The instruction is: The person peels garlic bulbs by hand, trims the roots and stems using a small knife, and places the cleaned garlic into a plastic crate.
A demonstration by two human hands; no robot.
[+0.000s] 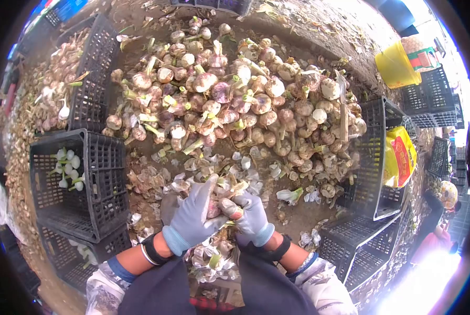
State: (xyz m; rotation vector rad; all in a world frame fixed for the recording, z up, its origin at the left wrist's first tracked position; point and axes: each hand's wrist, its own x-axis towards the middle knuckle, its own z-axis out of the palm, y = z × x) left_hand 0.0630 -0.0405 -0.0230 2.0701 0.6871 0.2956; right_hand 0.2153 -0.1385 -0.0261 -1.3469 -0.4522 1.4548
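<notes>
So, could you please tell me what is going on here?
A person holds a garlic bulb between the gloved left hand and right hand, with papery skins scattered below. Ahead lies a big heap of mostly unpeeled bulbs. The upper crate on the left holds some clean white bulbs.

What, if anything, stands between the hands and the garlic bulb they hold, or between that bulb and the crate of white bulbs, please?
Only gloves separate left hand and right hand from the garlic bulb; towards the crate, its slotted near wall stands between.
</notes>
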